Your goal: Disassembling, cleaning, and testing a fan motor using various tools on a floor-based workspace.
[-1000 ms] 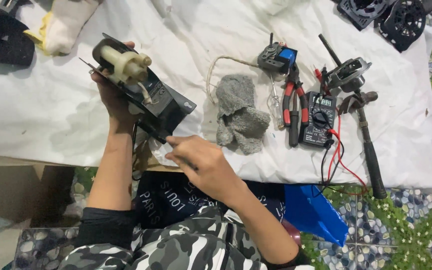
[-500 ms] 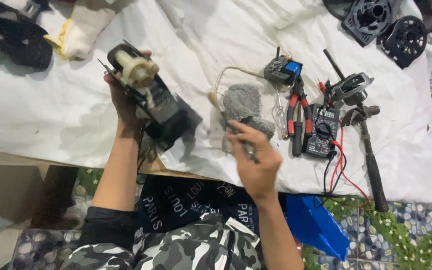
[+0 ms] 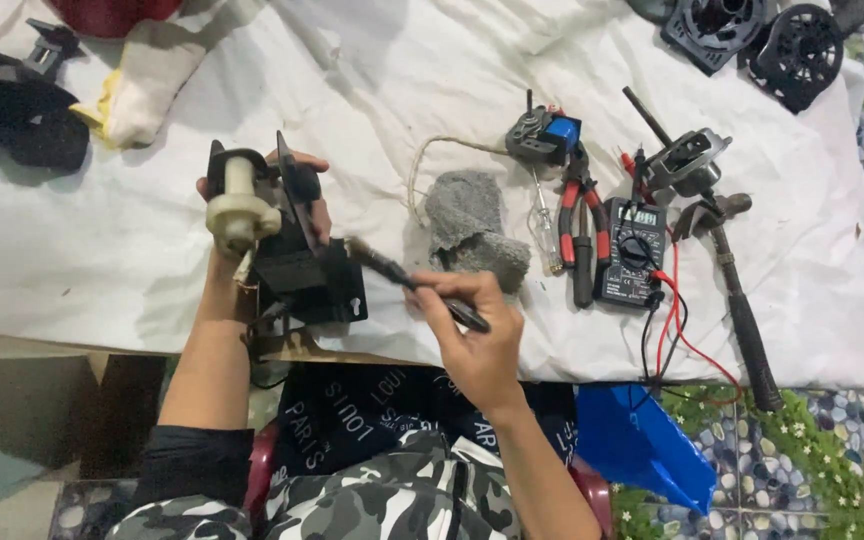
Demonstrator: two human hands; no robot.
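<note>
The right hand's (image 3: 477, 345) fingers (image 3: 442, 300) are pinched narrow around the dark handle of a brush-like tool (image 3: 407, 283), whose shaft runs toward ten o'clock until its pale tip touches the black housing. The left hand's (image 3: 252, 215) fingers (image 3: 302, 165) are wrapped tight around a black motor assembly (image 3: 297, 255), fingertips showing over its upper edge, and they hold it raised above the near edge of the counter (image 3: 102, 260). A cream-coloured spindle part (image 3: 237, 210) sits at the nine o'clock side of that assembly, and thin wires hang from its underside toward six o'clock.

Outward from the right hand, at twelve o'clock, a crumpled grey cloth (image 3: 472, 225) lies on the white sheet that covers the counter. At one o'clock from the hand stand a small motor with a blue part (image 3: 547, 135), a clear-handled screwdriver (image 3: 544, 225), red-handled pliers (image 3: 580, 215) and a dark multimeter (image 3: 632, 250) with red and black leads trailing off the counter edge. At two to three o'clock lie a grey metal part (image 3: 687, 160) and a hammer (image 3: 737, 290) with its black handle pointing toward five o'clock. Far at one o'clock, in the top corner, rest two black round fan parts (image 3: 802, 45). At ten o'clock from the left hand lie a black strap-like item (image 3: 17, 115) and a pale cloth with a yellow edge (image 3: 142, 85). A blue bag (image 3: 642, 440) sits below the counter, beside the person's lap.
</note>
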